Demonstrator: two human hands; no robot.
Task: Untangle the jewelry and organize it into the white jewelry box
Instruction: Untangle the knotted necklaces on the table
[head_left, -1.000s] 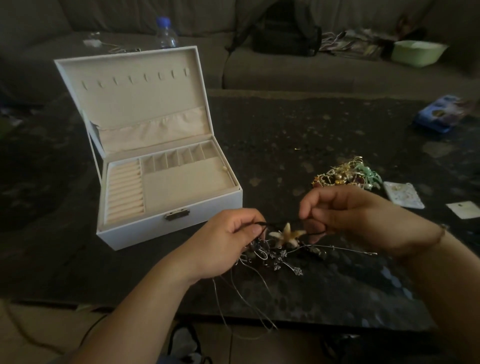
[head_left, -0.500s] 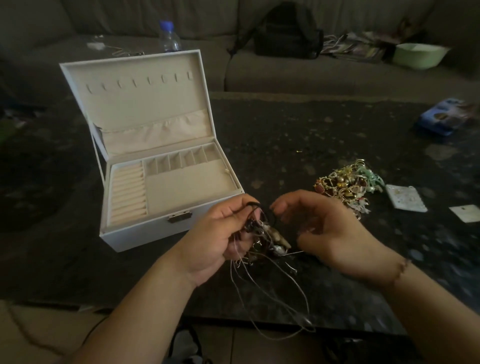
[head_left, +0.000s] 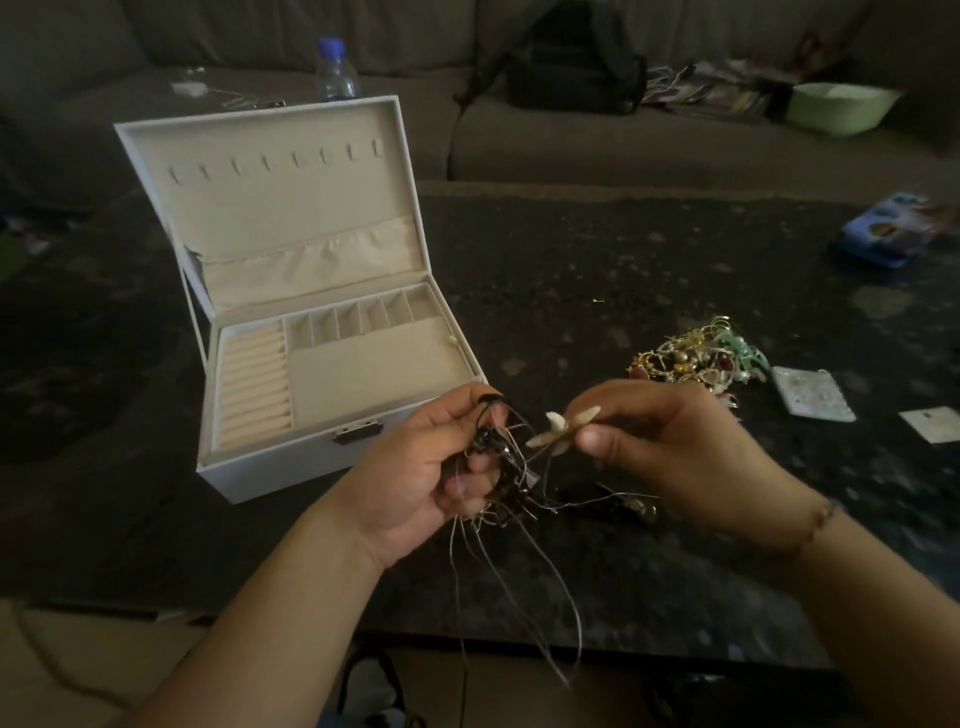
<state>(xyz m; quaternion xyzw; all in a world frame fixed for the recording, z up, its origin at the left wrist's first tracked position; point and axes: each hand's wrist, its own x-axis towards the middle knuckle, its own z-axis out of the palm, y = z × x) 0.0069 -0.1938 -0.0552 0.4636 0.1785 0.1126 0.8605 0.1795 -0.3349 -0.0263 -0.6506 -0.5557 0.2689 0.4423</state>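
Two hands work one knot of jewelry above the dark speckled worktop (head_left: 597, 270).

The left hand (head_left: 421, 467) curls its grip round a tangle of thin wiry chains (head_left: 498, 467); the right hand (head_left: 670, 447) pinches a pale star-shaped pendant (head_left: 558, 428). The white jewelry box (head_left: 291, 322) stands open at left, cloth-lined; a second glittering heap (head_left: 696, 358) lies right.

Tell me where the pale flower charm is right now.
The pale flower charm is centre of the head view, pinched by the right hand, just right of the tangle that the left hand grips.
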